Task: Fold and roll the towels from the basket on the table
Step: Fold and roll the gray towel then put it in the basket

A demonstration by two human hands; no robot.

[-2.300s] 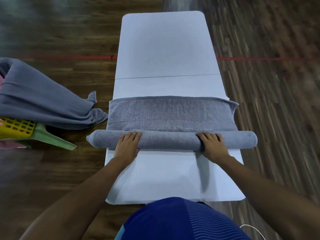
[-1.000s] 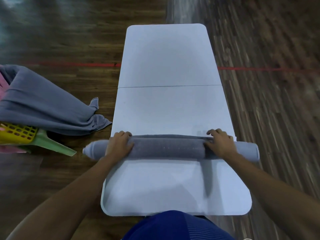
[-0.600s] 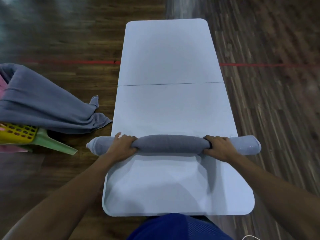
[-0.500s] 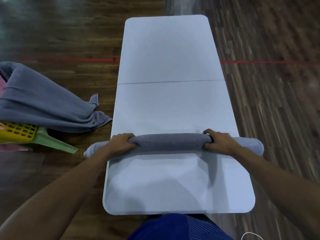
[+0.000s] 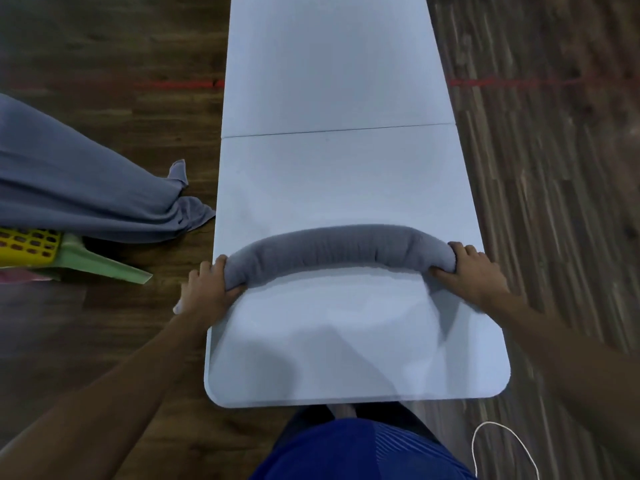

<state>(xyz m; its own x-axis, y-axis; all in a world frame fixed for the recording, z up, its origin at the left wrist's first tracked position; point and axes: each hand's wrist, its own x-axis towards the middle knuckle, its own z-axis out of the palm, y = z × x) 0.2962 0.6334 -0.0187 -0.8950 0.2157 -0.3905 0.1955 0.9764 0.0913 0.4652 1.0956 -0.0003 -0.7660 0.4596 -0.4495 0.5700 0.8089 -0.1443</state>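
Grey terry, wound into a long rolled towel (image 5: 332, 249), spans the middle of the frame over the near half of the white table (image 5: 332, 81); it bows in an arc, its middle toward the top of the frame; whether it rests on the surface or hangs just above it I cannot tell. The left hand (image 5: 207, 289) grips the left end at the table's left edge, fingers curled over the top, thumb tucked beneath; the right hand (image 5: 474, 271) wraps the right end, fingers closed round it. Rolling looks finished for this piece; the step in hand seems to be moving the roll aside. That calls for a firm hold at both ends so the layers do not loosen, and a resting place with the free edge underneath; after that another grey towel (image 5: 79, 188), draped over the yellow basket (image 5: 27, 244) at the left edge of the frame, waits its turn.
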